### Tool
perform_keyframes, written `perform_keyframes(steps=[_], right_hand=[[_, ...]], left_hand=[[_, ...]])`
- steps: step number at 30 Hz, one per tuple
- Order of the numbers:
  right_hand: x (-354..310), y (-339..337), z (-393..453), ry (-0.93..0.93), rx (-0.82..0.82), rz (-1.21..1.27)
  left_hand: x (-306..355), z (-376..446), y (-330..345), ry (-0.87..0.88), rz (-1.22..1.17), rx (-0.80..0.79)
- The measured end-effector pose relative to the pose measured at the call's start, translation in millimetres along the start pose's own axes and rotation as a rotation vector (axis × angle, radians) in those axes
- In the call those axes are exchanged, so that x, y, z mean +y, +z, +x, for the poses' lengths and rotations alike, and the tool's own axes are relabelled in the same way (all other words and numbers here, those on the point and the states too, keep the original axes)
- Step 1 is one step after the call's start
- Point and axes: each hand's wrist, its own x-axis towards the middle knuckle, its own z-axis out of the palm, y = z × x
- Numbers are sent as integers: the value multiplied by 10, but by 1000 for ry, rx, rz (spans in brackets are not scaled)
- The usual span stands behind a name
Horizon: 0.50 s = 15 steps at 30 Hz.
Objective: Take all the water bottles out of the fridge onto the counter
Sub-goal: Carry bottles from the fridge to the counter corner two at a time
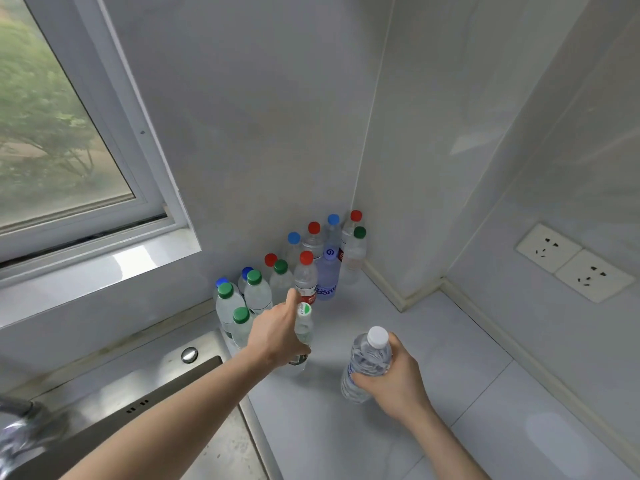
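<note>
So there's a whole cluster of clear plastic water bottles [304, 268] standing upright on the pale bench [398, 341], packed close together into the back corner with a mix of red, blue and green caps. In front of that bunch, a bottle with a green-and-white cap [303, 332] stands upright in the grip of the left hand [277, 332]. A white-capped bottle [367, 363] sits off to its right, tilted a bit, with the right hand [394, 379] wrapped around it.

Your left hand [277, 336] grips a green-and-white-capped bottle [304, 329] standing on the counter [433, 368], index finger pointing toward the cluster of bottles [298, 268] in the corner. Your right hand [394, 379] holds a tilted white-capped bottle [367, 358] beside it.
</note>
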Motion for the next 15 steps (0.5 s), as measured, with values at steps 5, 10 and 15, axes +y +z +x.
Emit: perform_keyframes(steps=[5,10,15], right_hand=[[71,20,100,29,6,3],[150,51,168,48,-13,-6],[188,77,219,50,-35,-9]], left_hand=[[-3,111,10,-1,62,-28],[-19,160,29,-38,111,-39],[-80,250,-55,-8,125,73]])
